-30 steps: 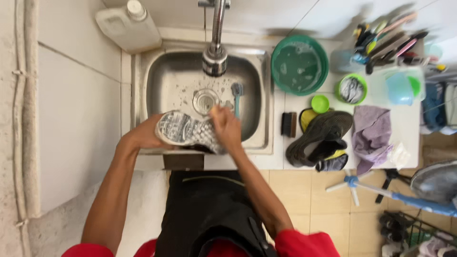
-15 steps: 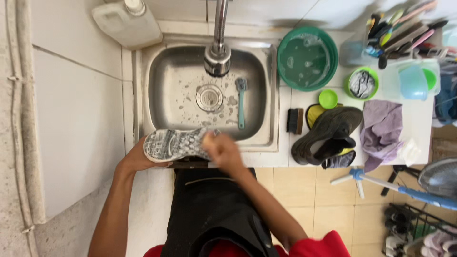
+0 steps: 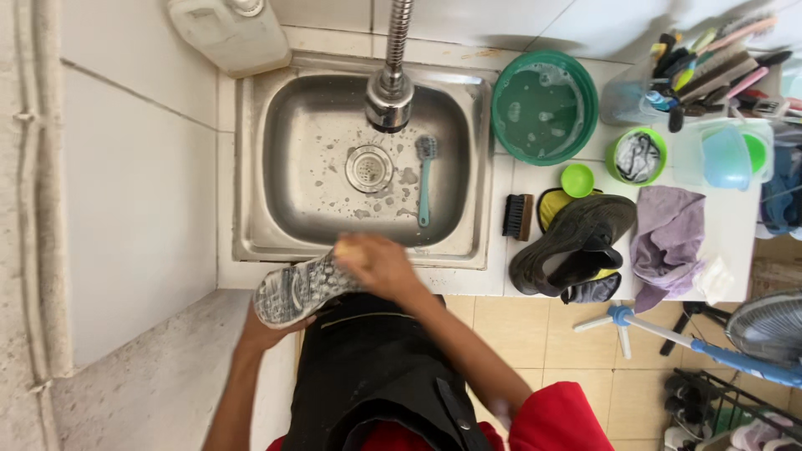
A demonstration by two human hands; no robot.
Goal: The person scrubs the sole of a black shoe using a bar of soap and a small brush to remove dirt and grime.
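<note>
I see my left hand (image 3: 266, 332) holding a soapy shoe (image 3: 302, 288) sole-up at the sink (image 3: 251, 167) edge, my right hand (image 3: 378, 266) pressed on it.

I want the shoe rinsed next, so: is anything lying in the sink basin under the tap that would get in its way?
Yes. A teal brush lies in the sink right of the drain; the shoe is held at the front rim.
</note>
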